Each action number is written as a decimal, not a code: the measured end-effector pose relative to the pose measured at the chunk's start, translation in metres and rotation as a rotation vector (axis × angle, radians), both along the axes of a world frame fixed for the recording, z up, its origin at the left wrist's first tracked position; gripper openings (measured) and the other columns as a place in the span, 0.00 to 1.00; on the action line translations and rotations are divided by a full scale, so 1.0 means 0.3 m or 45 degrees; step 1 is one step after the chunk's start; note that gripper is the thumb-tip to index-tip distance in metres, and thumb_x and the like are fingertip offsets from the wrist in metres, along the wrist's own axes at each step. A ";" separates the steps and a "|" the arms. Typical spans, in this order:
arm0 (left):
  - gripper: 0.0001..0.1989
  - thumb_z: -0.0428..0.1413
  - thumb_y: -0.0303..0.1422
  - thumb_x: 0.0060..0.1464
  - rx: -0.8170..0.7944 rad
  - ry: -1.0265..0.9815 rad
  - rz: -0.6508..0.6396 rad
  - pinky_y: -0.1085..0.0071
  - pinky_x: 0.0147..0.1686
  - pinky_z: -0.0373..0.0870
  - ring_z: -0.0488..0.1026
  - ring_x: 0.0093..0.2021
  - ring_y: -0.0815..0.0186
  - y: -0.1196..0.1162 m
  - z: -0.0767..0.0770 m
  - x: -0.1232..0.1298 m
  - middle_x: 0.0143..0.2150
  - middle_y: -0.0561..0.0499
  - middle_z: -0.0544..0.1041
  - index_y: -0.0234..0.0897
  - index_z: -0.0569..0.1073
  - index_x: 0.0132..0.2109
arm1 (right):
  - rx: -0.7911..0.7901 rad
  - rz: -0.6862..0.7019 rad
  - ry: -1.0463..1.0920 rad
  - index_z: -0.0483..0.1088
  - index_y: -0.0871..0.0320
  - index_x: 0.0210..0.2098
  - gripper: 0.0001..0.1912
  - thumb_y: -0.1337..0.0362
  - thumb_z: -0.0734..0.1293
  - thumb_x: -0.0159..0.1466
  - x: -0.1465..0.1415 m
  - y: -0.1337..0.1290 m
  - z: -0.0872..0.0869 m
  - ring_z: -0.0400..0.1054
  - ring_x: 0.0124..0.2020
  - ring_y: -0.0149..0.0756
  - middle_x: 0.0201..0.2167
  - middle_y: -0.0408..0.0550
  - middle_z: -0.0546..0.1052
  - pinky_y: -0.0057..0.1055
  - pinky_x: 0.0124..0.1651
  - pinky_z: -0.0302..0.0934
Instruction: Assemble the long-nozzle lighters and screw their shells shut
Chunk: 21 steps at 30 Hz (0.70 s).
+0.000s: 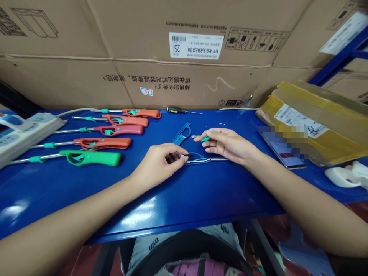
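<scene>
My left hand [155,163] is closed in a pinch on a small black-and-white part [186,155], held at an opened blue lighter shell half [198,161] lying on the table. White wire runs along that shell, and a metal tube [217,159] sticks out to its right, under my right hand. Between thumb and fingers, my right hand [230,145] grips a small green plastic piece [207,137]. A small silvery, clear part [194,136] shows by its fingertips; whether it is held I cannot tell. Behind the hands lies another blue shell half [181,134].
Several finished-looking long lighters, such as a green one [92,158] and a red one [123,130], lie at left beside a power strip [37,128]. A screwdriver [176,110] lies at the back before a large carton [138,57]. A phone [283,149] and taped box [319,115] are right.
</scene>
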<state>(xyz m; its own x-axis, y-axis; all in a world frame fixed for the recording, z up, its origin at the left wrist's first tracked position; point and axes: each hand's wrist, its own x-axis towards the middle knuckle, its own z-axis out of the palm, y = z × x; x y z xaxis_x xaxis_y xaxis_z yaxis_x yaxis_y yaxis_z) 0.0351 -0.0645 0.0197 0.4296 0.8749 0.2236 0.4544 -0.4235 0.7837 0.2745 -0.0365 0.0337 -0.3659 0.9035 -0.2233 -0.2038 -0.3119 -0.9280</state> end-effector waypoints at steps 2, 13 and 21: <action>0.09 0.61 0.35 0.57 -0.008 -0.001 0.004 0.75 0.30 0.73 0.75 0.29 0.70 -0.001 -0.001 -0.001 0.33 0.50 0.82 0.35 0.83 0.41 | 0.002 0.040 -0.032 0.78 0.61 0.37 0.08 0.64 0.76 0.59 -0.001 -0.005 0.005 0.78 0.39 0.30 0.47 0.53 0.83 0.25 0.43 0.75; 0.09 0.62 0.37 0.57 -0.064 -0.049 0.068 0.75 0.29 0.72 0.75 0.29 0.69 0.003 -0.005 -0.002 0.33 0.52 0.82 0.37 0.83 0.41 | 0.190 0.074 -0.271 0.77 0.60 0.37 0.17 0.62 0.80 0.52 -0.005 -0.015 -0.018 0.78 0.46 0.36 0.43 0.51 0.82 0.30 0.48 0.72; 0.10 0.63 0.38 0.57 -0.135 -0.066 0.105 0.76 0.29 0.69 0.72 0.27 0.71 0.005 -0.004 0.000 0.34 0.53 0.83 0.39 0.83 0.41 | 0.564 0.170 -0.538 0.79 0.60 0.39 0.13 0.58 0.75 0.58 0.000 -0.004 -0.035 0.71 0.36 0.32 0.37 0.47 0.79 0.32 0.42 0.66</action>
